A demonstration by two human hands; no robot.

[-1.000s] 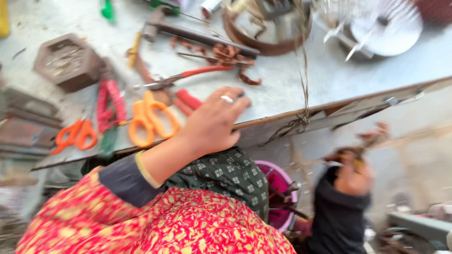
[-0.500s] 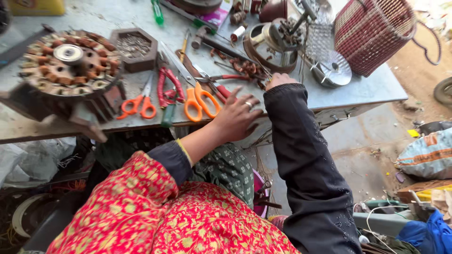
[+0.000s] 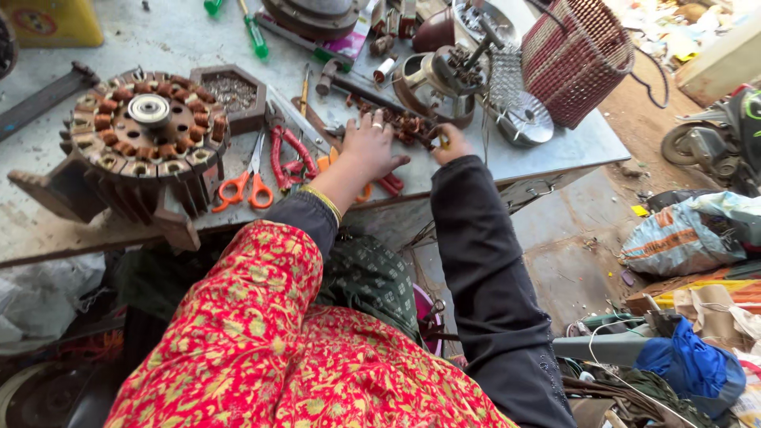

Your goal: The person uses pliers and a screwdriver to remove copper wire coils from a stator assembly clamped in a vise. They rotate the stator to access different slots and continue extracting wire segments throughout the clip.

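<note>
A yellow container [image 3: 49, 21] with a round red mark stands at the far left corner of the grey table [image 3: 555, 150]. A flat pink and green packet [image 3: 351, 43] lies far in the middle, partly under a dark round motor part [image 3: 313, 14]. On the ground to the right sits a printed grey sack [image 3: 688, 235], with a blue cloth bundle [image 3: 696, 368] nearer.

The left hand [image 3: 366, 149] lies flat with its fingers spread over a pair of orange-handled scissors [image 3: 358, 181] and red-handled pliers [image 3: 388, 182] near the table's edge; a ring shows on one finger. The right hand [image 3: 448, 143], in a dark sleeve, is closed around a small yellowish piece, just beside a row of brown copper coils [image 3: 400, 123] that lies between both hands; what the piece is cannot be told.

To the left stand a round stator [image 3: 147, 131] with copper windings, a hexagonal tray [image 3: 231, 91], a second pair of orange scissors [image 3: 244, 184] and red pliers [image 3: 287, 152]. Green-handled screwdrivers [image 3: 255, 33] lie far. A red wire basket [image 3: 575, 55] stands at the far right, by a metal fan housing [image 3: 444, 71].
</note>
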